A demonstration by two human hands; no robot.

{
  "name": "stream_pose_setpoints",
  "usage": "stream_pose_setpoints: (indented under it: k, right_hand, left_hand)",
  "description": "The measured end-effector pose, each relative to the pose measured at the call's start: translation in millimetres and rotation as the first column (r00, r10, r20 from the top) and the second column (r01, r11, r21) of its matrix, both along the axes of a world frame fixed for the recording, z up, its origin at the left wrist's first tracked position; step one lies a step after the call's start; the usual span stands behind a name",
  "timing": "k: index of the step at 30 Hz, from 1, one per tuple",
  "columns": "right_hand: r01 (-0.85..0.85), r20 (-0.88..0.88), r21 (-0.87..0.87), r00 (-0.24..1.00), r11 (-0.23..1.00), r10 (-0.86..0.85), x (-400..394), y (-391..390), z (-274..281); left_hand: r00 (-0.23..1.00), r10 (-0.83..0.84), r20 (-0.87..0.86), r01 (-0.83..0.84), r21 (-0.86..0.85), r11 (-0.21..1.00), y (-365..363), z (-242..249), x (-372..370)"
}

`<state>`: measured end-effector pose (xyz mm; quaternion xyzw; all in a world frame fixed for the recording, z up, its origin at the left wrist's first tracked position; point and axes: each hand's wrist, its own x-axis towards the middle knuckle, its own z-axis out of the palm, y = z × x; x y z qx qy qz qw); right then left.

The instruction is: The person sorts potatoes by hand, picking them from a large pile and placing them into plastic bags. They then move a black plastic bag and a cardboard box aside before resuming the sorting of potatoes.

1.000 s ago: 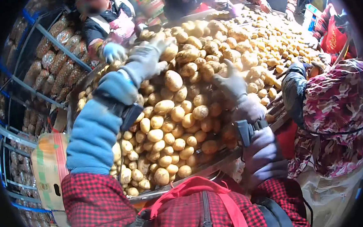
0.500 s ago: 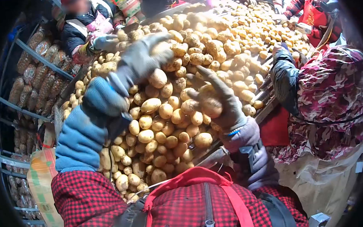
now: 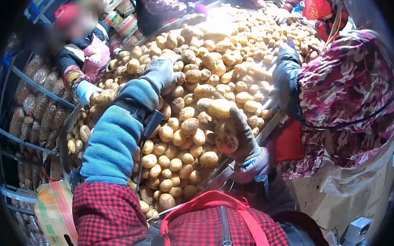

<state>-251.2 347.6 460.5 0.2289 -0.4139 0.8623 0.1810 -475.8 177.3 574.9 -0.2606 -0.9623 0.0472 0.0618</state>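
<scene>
My left hand (image 3: 159, 75), in a grey glove, reaches far over the heap of potatoes (image 3: 167, 160). Its fingers are apart and rest on potatoes there; nothing can be seen held in it. Nearer the right edge of the heap, my gloved right hand (image 3: 244, 136) is closed around a brown, soil-marked potato (image 3: 226, 137). A longer, paler potato (image 3: 220, 108) lies against the fingers of that hand, just above the brown one.
Bagged goods fill a blue rack (image 3: 39, 93) at the left. A cardboard box (image 3: 55, 219) stands below it. A co-worker in a camouflage jacket (image 3: 346, 79) is at the right; another person's gloved hand (image 3: 87, 91) touches potatoes at the left. Others work at the far side.
My left hand has moved up and forward onto the potatoes. My right hand has come lower and closer with a potato in it. The view has shifted slightly.
</scene>
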Motion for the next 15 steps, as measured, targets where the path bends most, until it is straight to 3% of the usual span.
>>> stream_pose_setpoints:
  k: [1,2,4,6,7,8,10,12,13,14,15]
  right_hand:
    - [-0.197,0.241,-0.296,0.931,0.935,0.273,-2.2,4.9,-0.5]
    - [-0.282,0.365,-0.596,0.739,0.752,0.566,-2.2,8.4,-0.7]
    - [-0.290,0.309,-0.630,0.758,0.721,0.575,-1.7,9.1,-3.1]
    - [-0.321,0.260,-0.674,0.740,0.665,0.621,-6.6,11.3,-5.0]
    - [-0.300,0.222,-0.739,0.736,0.603,0.639,-10.9,7.9,-6.0]
    - [-0.294,0.222,-0.742,0.740,0.603,0.635,-12.6,8.1,-2.9]
    - [-0.300,0.172,-0.757,0.766,0.581,0.619,-13.2,4.6,6.4]
    - [-0.342,0.144,-0.739,0.762,0.581,0.631,-18.5,4.1,-1.7]
    - [-0.340,0.117,-0.764,0.763,0.549,0.636,-16.2,4.3,-6.3]
    - [-0.337,0.091,-0.787,0.766,0.518,0.636,-10.6,3.6,0.0]
    - [-0.140,0.322,-0.620,0.852,0.772,0.412,-1.7,-0.1,7.6]
  left_hand:
    - [1.000,-0.010,0.016,0.010,0.029,1.000,0.6,-0.9,-5.4]
    - [0.999,-0.016,0.033,0.013,0.064,0.998,2.0,1.8,-7.7]
    - [0.990,0.032,0.134,-0.087,0.429,0.899,-8.4,-3.4,-17.0]
    - [0.947,-0.260,0.188,0.018,0.778,0.629,-19.0,-12.3,-15.1]
    - [0.911,-0.382,0.156,0.098,0.818,0.567,-15.6,-3.3,2.8]
    - [0.879,-0.440,0.186,0.067,0.864,0.499,-7.9,1.0,23.5]
    - [0.765,-0.505,0.398,-0.181,0.887,0.425,0.9,2.3,66.1]
    - [0.865,-0.499,0.045,0.180,0.902,0.393,19.4,-0.6,108.6]
    - [0.882,-0.464,0.079,0.151,0.886,0.439,26.6,4.3,130.4]
    - [0.858,-0.502,0.111,0.124,0.904,0.410,31.7,-0.2,141.8]
    - [0.859,-0.508,0.067,0.156,0.910,0.383,36.9,-6.7,148.5]
